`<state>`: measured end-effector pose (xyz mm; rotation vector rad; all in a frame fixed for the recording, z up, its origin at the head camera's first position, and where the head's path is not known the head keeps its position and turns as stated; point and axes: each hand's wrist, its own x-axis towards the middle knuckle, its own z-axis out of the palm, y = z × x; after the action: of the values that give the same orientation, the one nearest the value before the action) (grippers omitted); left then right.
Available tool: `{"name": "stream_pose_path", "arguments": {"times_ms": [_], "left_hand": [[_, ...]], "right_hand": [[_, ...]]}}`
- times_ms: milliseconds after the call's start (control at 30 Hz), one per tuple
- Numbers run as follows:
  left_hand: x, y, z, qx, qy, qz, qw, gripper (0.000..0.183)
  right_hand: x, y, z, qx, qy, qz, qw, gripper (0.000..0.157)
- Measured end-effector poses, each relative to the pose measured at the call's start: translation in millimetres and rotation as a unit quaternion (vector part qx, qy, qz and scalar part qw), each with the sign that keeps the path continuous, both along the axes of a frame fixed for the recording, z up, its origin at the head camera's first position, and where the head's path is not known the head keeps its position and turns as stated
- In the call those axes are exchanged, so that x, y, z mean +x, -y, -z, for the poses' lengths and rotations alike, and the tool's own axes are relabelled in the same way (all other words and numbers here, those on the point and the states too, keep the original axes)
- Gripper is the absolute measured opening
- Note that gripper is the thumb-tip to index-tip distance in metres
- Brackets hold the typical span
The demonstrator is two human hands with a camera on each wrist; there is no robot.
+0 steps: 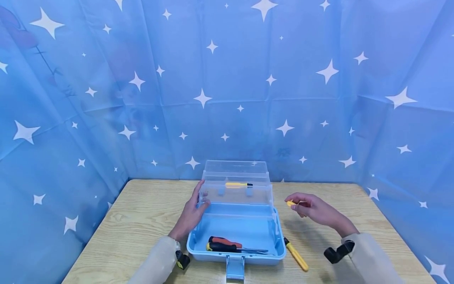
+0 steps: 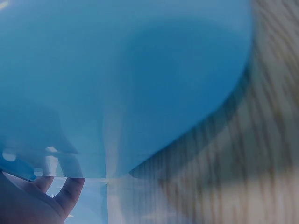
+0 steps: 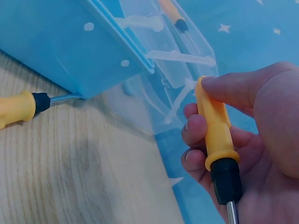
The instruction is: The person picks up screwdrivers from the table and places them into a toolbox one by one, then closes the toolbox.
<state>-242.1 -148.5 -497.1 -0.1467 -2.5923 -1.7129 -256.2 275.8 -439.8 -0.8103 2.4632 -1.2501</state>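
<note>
Backdrop (image 1: 241, 71): blue cloth printed with white stars is hung behind and beside the counter.
Counter (image 1: 149, 221): a wood-grained top is seen, on which the toolbox is set.
Toolbox (image 1: 205, 257): it is opened at the middle of the counter; the front latch (image 1: 235, 268) is hung downward.
Clear upper section (image 1: 216, 199): it is raised at the back above the blue base.
Left grip (image 1: 189, 217): it is clamped on the left edge of the clear upper section, thumb in front.
Right grip (image 1: 317, 209): it is closed around the held yellow screwdriver (image 3: 217, 130), to the right of the toolbox and above the counter.
Black screwdriver (image 1: 223, 247): it is laid in the blue base, near the front.
Red screwdriver (image 1: 228, 241): it is laid just behind the black one.
Counter-side yellow screwdriver (image 1: 297, 256): it is rested beside the toolbox's right front corner.
Upper yellow screwdriver (image 1: 234, 185): it is contained in the clear upper section.
Held yellow screwdriver: its shaft is pointed back toward the wrist.
</note>
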Motion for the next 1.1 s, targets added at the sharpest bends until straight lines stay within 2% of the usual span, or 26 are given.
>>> {"name": "stream_pose_path", "arguments": {"times_ms": [167, 600, 1100], "left_hand": [[-0.3, 0.1, -0.9, 0.000, 0.000, -0.001, 1.0000, 0.064], [-0.3, 0.7, -0.1, 0.005, 0.005, -0.004, 1.0000, 0.063], [-0.9, 0.6, 0.0, 0.007, -0.001, 0.003, 1.0000, 0.064]], "right_hand": [[-2.5, 4.0, -5.7, 0.004, 0.001, 0.006, 1.000, 0.027], [-8.2, 16.0, -20.6, 0.034, -0.036, 0.030, 0.998, 0.027], [-15.3, 24.5, -28.4, 0.046, -0.029, 0.034, 0.998, 0.027]]}}
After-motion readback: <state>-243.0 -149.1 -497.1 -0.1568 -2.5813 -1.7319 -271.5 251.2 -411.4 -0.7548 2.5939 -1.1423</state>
